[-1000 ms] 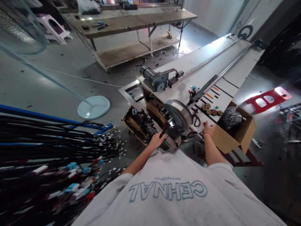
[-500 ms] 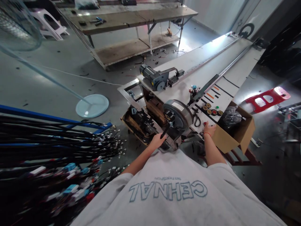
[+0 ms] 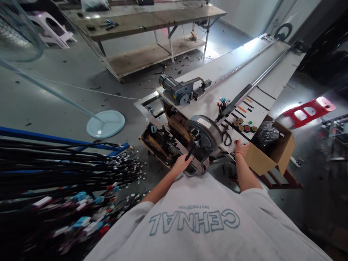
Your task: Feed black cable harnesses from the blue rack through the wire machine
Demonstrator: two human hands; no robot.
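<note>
My left hand (image 3: 181, 164) is closed around a black handle (image 3: 189, 153) that sticks out below a round grey drum (image 3: 204, 132) at the near end of a long white machine bed (image 3: 236, 78). My right hand (image 3: 240, 148) rests on the bed's near right edge, fingers bent, beside a row of round buttons (image 3: 244, 126) and black scissors (image 3: 226, 137). Whether it holds anything cannot be seen.
An open cardboard box (image 3: 272, 152) with a black bag sits right of my right hand. A grey motor (image 3: 176, 91) is mounted further up the bed. Bundles of black cables (image 3: 62, 181) fill the left. A fan base (image 3: 105, 123), workbench (image 3: 141, 21) and red stool (image 3: 310, 110) stand around.
The view has drifted slightly; both hands stay where they were on the handle and the bed's edge.
</note>
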